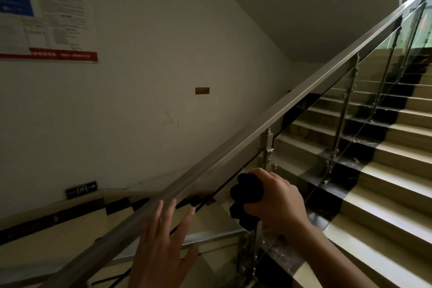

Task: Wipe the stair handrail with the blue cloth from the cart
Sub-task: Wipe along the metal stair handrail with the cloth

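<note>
One pale wall (163, 42) fills the left and centre. Two stair flights: one (385, 170) climbs on the right with a dark strip down its treads, and one (70, 224) drops at lower left. One steel handrail (268, 121) runs diagonally from bottom left to top right. Glass panels (315, 128) hang under it on at least three posts (267, 145). One notice board (44, 9) at upper left, text blurred.

Two hands. Left hand (161, 248) is spread with fingers straight and holds nothing. Its fingertips overlap the rail's near edge, contact unclear. Right hand (278, 196) has its fingers curled tight round the one blue cloth (247, 196). The cloth is bunched, very dark, just below the rail on the stair side near the lowest post, and not on the rail.

One exit sign (81, 189) low on the wall. One small brass plaque (202, 90) mid-wall.
</note>
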